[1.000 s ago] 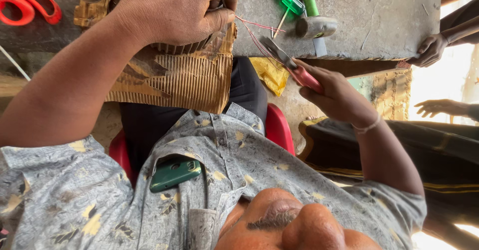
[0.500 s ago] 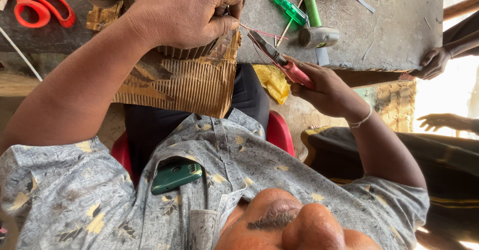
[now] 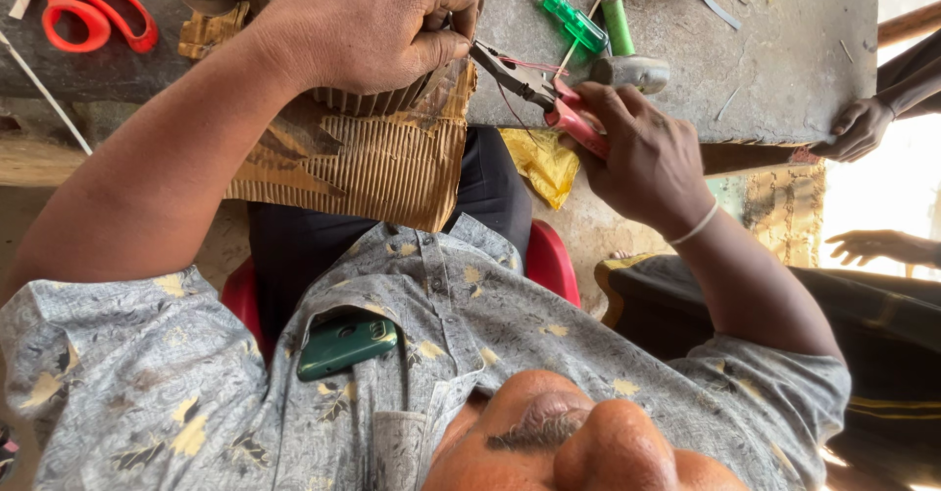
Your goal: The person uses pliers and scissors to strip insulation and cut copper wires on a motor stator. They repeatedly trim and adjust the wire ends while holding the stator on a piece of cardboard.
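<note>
The left hand point(image 3: 368, 21), in the upper middle of the frame, is clamped over a round ribbed metal part point(image 3: 392, 94) that sits at the near edge of the grey table point(image 3: 784, 70). Its fingers point(image 3: 446, 1) are curled tightly and press down on the top of the part, so most of it is hidden under the palm. A torn sheet of corrugated cardboard point(image 3: 353, 163) lies beneath the part and hangs over the table edge toward the person's lap.

The right hand point(image 3: 642, 153), right of centre, is closed around the red handles of a pair of pliers point(image 3: 534, 89). The plier tips point to the left and meet the left hand's fingertips, where thin reddish wire point(image 3: 534, 64) runs out of the part; whether the tips actually pinch the wire cannot be told.

On the table just above the right hand lie a green-handled screwdriver point(image 3: 576, 21) and a hammer point(image 3: 627, 60) with a green shaft. Red-handled scissors point(image 3: 88, 11) rest in the upper left corner. A dark green phone point(image 3: 345, 344) sticks out of the patterned shirt's pocket in the lower centre. At the right edge, another person's hand point(image 3: 858, 128) grips the table's far corner.
</note>
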`<state>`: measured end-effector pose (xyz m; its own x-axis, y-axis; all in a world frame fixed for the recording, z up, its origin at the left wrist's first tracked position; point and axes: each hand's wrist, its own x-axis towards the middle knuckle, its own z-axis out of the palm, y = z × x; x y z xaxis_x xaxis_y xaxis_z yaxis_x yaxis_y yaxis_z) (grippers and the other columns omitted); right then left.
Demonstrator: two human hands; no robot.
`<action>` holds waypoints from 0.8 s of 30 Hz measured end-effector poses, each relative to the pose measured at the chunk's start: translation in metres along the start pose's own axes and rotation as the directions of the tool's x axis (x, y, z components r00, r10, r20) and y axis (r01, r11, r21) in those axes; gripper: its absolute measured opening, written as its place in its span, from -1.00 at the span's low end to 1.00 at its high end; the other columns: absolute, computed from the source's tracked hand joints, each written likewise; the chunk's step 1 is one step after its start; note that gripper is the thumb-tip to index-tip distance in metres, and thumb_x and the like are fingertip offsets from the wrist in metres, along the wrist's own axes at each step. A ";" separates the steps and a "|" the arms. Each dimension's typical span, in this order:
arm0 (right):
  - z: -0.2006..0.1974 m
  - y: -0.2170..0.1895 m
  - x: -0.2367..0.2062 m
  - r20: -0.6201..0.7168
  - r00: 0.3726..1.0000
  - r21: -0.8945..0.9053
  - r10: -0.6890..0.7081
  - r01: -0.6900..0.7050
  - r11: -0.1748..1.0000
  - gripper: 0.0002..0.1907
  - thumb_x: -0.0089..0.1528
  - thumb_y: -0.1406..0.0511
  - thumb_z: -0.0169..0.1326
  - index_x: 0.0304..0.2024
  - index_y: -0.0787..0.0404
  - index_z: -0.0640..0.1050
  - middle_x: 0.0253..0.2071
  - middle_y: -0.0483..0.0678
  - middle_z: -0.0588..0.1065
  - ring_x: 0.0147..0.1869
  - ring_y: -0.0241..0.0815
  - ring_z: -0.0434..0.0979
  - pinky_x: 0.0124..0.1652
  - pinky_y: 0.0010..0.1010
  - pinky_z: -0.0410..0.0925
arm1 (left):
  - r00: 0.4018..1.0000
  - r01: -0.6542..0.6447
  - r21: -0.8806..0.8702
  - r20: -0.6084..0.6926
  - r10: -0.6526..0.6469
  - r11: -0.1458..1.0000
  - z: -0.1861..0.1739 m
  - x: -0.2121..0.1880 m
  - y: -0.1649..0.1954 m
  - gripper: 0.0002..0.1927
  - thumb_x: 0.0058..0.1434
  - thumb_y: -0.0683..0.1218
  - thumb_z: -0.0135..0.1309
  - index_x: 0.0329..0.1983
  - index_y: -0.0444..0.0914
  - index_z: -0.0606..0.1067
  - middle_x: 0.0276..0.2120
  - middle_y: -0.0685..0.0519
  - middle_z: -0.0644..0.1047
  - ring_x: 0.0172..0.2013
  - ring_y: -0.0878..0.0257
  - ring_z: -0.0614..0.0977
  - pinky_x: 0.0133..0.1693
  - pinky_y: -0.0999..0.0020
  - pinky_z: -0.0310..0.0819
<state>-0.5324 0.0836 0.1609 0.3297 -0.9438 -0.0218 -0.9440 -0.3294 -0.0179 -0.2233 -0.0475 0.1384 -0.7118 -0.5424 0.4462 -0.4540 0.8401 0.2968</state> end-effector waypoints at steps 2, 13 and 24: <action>0.011 0.014 0.005 0.184 0.980 0.397 -0.078 -0.001 0.918 -0.60 0.35 0.17 0.09 0.17 0.23 0.47 -0.28 0.00 0.51 -0.36 -0.16 0.51 -0.44 -0.33 0.39 | 0.999 -0.043 0.002 -0.021 0.043 0.999 0.001 0.000 -0.002 -0.74 0.37 0.09 0.27 -0.01 -0.12 0.62 -0.31 0.08 0.62 -0.34 0.16 0.67 -0.36 0.17 0.54; 0.034 0.035 -0.059 0.102 0.994 0.638 -0.030 -0.042 0.769 -0.29 0.21 0.37 0.20 0.42 0.28 0.35 -0.02 0.19 0.53 0.04 -0.08 0.49 0.02 -0.26 0.38 | 0.992 -0.104 -0.001 -0.072 0.103 0.995 0.004 -0.004 0.008 -0.86 0.37 0.00 0.25 -0.12 -0.14 0.63 -0.27 0.14 0.63 -0.23 0.19 0.66 -0.20 0.22 0.55; 0.084 -0.005 -0.072 -0.695 0.706 0.043 0.136 -0.148 0.988 -0.39 0.35 0.18 0.42 0.37 0.11 0.48 0.25 0.13 0.26 0.38 0.17 0.24 0.33 0.04 0.21 | 0.987 -0.116 0.035 -0.108 0.119 0.993 0.005 -0.010 0.019 -0.83 0.40 0.06 0.30 -0.15 -0.10 0.63 -0.32 0.14 0.62 -0.36 0.23 0.64 -0.35 0.25 0.50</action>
<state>-0.5507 0.1558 0.0788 0.0973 -0.7296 0.6769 -0.9811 -0.1845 -0.0579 -0.2273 -0.0265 0.1355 -0.6989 -0.4361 0.5669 -0.3867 0.8972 0.2135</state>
